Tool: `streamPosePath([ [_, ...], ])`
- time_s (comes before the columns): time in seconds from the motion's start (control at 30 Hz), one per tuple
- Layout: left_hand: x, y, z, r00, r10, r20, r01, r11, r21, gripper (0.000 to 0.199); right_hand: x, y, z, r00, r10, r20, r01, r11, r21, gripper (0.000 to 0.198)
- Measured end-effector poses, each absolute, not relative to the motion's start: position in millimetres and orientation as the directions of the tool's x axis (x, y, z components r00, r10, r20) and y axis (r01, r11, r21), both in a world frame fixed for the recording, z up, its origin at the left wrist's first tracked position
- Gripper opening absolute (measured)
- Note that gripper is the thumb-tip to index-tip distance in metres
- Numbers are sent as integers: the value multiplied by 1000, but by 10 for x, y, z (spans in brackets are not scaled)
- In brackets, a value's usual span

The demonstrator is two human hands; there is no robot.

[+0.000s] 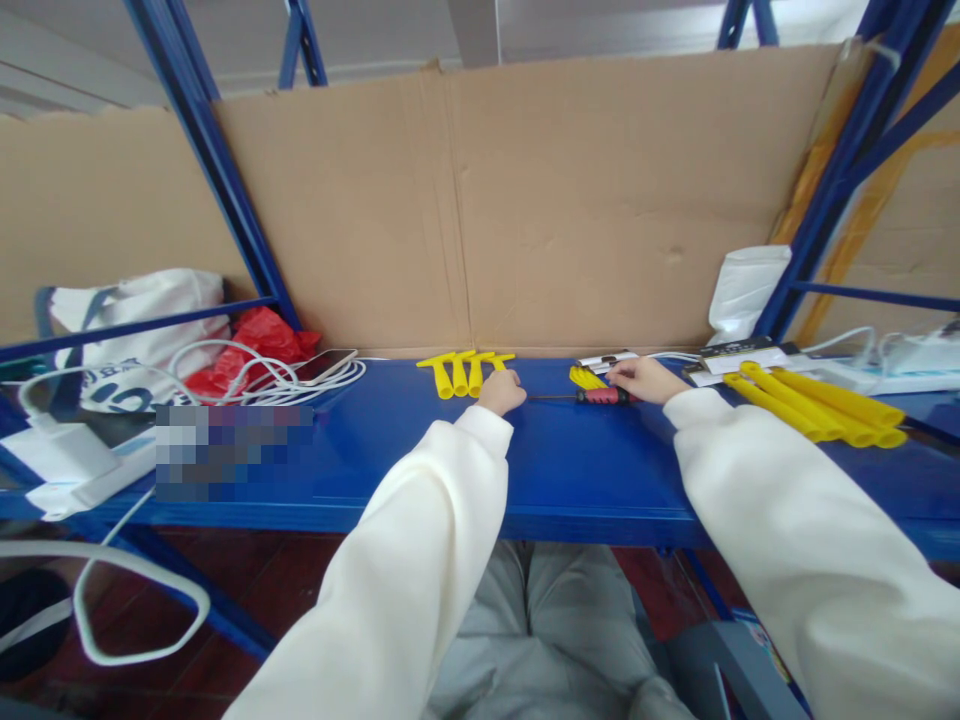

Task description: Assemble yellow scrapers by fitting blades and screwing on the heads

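Beside a row of yellow T-shaped plastic pieces [459, 376], my left hand [504, 392] is closed, its fingers curled. What it holds, if anything, is hidden. A screwdriver [600, 397] with a red and black handle lies on the blue shelf, its thin shaft pointing toward my left hand. My right hand [646, 380] is over the end of that handle, fingers bent together next to a small bunch of yellow pieces [586, 378]. I cannot make out what is between its fingertips.
Several long yellow tubes [825, 405] lie at the right, near black-and-white packets [742, 355]. A white pouch [750, 290] leans on the cardboard back [585, 200]. At the left are white cables [300, 378], a red bag [259, 345], a cloth bag [150, 330] and a charger [60, 455].
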State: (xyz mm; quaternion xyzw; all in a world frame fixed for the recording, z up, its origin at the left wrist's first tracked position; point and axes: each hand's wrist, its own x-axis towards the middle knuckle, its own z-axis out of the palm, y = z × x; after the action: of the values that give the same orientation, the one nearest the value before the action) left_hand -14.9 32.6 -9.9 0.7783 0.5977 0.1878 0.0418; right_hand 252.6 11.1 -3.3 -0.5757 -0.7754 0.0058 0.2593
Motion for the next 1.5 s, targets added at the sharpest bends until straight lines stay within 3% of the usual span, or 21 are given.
streamPosePath([
  [0.17, -150, 299, -79, 220, 940, 261, 927, -285, 245, 23, 2535, 118, -37, -197, 897, 396, 896, 329, -300, 21],
  [0.27, -147, 281, -86, 189, 934, 304, 933, -268, 241, 27, 2544, 118, -40, -217, 883, 416, 888, 356, -291, 21],
  [0.43, -120, 276, -100, 110, 959, 262, 908, -204, 366, 43, 2560, 126, -53, -240, 864, 442, 867, 396, -302, 21],
  [0.63, -85, 290, -92, 84, 970, 226, 884, -177, 432, 36, 2554, 133, -51, -219, 880, 421, 876, 367, -313, 21],
  [0.83, -37, 224, -39, 136, 919, 371, 800, -323, 506, 35, 2543, 146, -75, -136, 877, 461, 869, 329, -370, 26],
  [0.97, 16, 129, -31, 335, 785, 520, 659, -590, 466, 36, 2566, 188, -105, -40, 799, 600, 821, 369, -436, 52],
  [1.13, 101, -16, -24, 538, 600, 592, 482, -795, 368, 40, 2604, 212, -90, 11, 751, 661, 783, 405, -473, 50],
  [1.33, 136, -73, -6, 539, 649, 537, 562, -752, 346, 46, 2627, 221, -84, 24, 733, 680, 784, 408, -468, 43],
  [1.5, 125, -85, 24, 456, 763, 459, 736, -613, 288, 46, 2514, 170, -71, -35, 741, 671, 803, 420, -422, 36],
])
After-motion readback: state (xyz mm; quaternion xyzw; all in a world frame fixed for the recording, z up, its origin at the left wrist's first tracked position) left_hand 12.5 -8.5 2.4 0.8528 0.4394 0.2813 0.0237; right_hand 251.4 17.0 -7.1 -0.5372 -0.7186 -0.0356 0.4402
